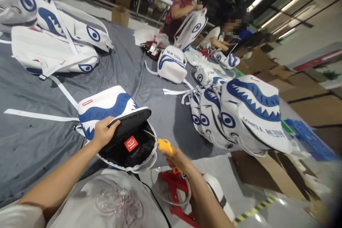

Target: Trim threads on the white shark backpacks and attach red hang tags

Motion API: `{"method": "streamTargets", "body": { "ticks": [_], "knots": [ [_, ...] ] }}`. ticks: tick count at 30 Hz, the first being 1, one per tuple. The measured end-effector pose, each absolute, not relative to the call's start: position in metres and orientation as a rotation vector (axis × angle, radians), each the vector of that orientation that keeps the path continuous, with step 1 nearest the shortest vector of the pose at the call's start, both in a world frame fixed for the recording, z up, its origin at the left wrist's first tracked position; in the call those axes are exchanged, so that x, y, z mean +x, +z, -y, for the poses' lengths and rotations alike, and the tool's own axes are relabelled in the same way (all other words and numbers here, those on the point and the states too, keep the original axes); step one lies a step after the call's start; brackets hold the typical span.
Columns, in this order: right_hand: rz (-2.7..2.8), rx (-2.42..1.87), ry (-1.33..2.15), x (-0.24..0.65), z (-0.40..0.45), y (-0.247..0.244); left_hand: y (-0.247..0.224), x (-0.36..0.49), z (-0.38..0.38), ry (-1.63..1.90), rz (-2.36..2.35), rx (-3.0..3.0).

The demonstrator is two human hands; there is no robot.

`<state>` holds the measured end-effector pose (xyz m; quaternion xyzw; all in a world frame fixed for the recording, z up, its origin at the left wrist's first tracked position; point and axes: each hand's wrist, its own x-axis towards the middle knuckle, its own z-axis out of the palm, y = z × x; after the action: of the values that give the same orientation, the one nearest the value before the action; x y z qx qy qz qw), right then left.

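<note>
A white backpack [103,104] with a blue toothed pattern lies unzipped at the near edge of the grey-covered table. My left hand [103,132] is closed on its raised flap, thumb on the dark inner side. Inside the opening, black lining and a red label [130,144] show. My right hand [173,158] is wrapped round an orange-handled tool [165,145] right of the bag. The tool's thin metal part reaches over the rim into the opening. A white strap [42,115] trails left from the bag.
Several similar backpacks [248,103] stand in a row at the right; others [53,50] lie at the back left. A small white bag [172,65] sits mid-table. Two people work beyond. Cardboard [256,171] and a red stool [175,188] are below.
</note>
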<state>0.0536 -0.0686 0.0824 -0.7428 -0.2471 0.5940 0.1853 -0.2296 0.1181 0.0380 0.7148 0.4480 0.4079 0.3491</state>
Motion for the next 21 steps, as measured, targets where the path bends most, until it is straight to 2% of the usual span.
{"method": "streamTargets", "body": {
  "ticks": [4, 10, 16, 21],
  "knots": [
    [0.786, -1.853, 1.856, 0.034, 0.076, 0.074, 0.042, -0.225, -0.128, 0.85, -1.242, 1.737],
    [0.903, -1.821, 1.776, 0.014, 0.065, 0.067, 0.034, -0.239, -0.148, 0.587, -1.363, 1.134],
    [1.121, -1.81, 1.78, 0.01, 0.063, 0.058, 0.037, -0.234, -0.125, 0.593, -1.416, 1.085],
    [1.277, -1.808, 1.897, 0.059, 0.079, 0.029, 0.048, -0.235, -0.099, 0.739, -1.531, 1.158]
  ]
}}
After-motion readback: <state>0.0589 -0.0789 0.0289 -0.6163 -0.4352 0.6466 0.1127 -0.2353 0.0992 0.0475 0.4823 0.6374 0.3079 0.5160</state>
